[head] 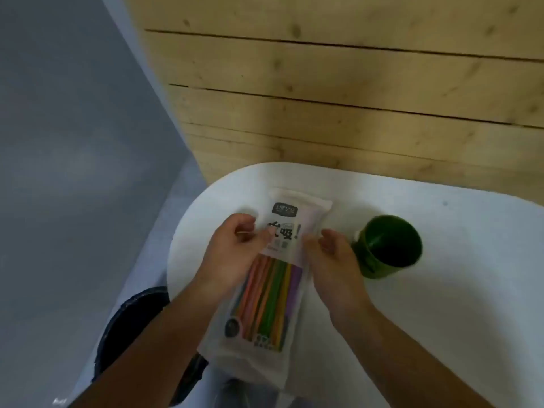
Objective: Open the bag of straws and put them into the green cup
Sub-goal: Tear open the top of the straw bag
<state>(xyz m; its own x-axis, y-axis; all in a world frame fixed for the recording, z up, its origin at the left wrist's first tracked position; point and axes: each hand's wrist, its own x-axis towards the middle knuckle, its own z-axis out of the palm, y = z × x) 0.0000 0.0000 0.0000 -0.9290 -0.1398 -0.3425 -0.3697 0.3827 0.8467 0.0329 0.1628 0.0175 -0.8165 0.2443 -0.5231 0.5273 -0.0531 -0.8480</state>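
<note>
The bag of straws (290, 213) lies lengthwise over the near-left part of the white table (441, 290). Its printed end points to 12 o'clock and its other end hangs past the table's near edge at 6. The coloured straws (270, 293) show side by side through its clear lower half.

The left hand (232, 248) pinches the bag's edge at 9 o'clock with curled fingers. The right hand (332, 260) grips the opposite edge at 3, thumb on top. The hands are apart, with the bag's width between them. Whether the bag rests on the table or is lifted cannot be told.

The green cup (388, 248) stands upright at 3 o'clock from the bag, just beside the right hand, mouth open.

A wooden wall (353, 98) rises at 12 o'clock, grey floor (73, 142) spreads at 9, and a dark round object (132, 319) sits at 7.
</note>
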